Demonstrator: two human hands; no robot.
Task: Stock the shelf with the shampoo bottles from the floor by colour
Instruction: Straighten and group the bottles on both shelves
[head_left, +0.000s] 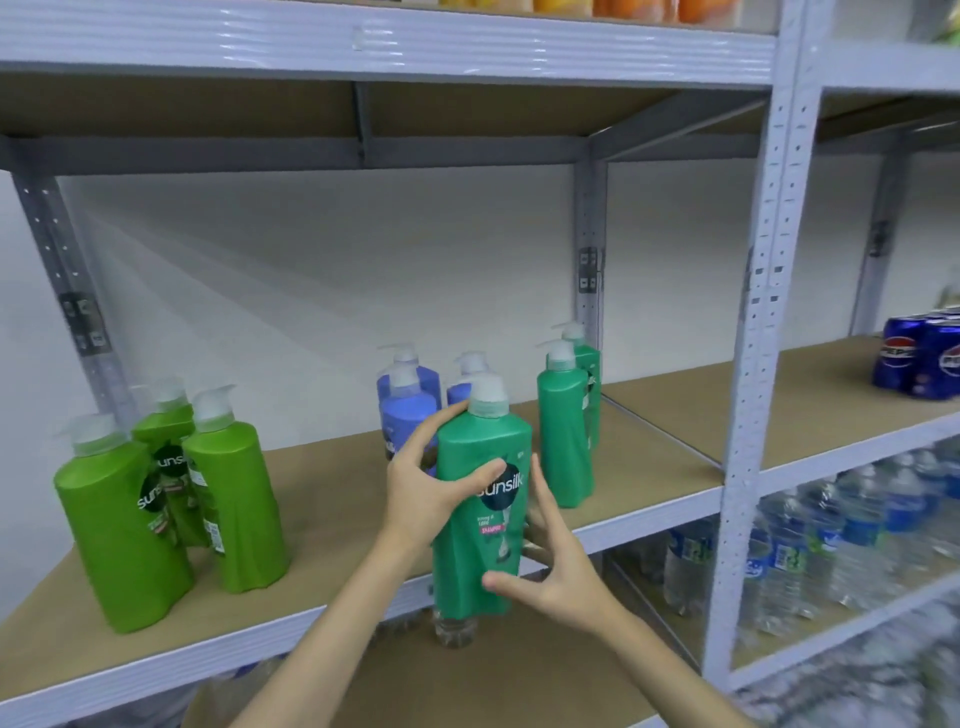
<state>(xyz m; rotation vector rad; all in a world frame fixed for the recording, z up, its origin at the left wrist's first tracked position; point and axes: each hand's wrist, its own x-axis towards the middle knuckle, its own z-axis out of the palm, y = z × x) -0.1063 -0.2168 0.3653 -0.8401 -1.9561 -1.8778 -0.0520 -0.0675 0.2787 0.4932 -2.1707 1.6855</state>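
I hold a teal-green Sunsilk pump bottle (480, 499) upright in front of the shelf board (332, 499). My left hand (426, 483) grips its upper left side, thumb across the label. My right hand (550, 566) grips its lower right side, thumb on the front. Three light-green bottles (171, 499) stand at the shelf's left. Several blue bottles (408, 405) stand mid-shelf behind the held one. Two teal-green bottles (566, 426) stand to the right near the upright.
A grey shelf upright (753, 364) divides the bays. Blue Pepsi cans (919, 358) sit on the right bay's shelf. Water bottles (810, 545) fill the lower shelf at right. Orange items line the top shelf (363, 41). Bare board lies between the light-green and blue groups.
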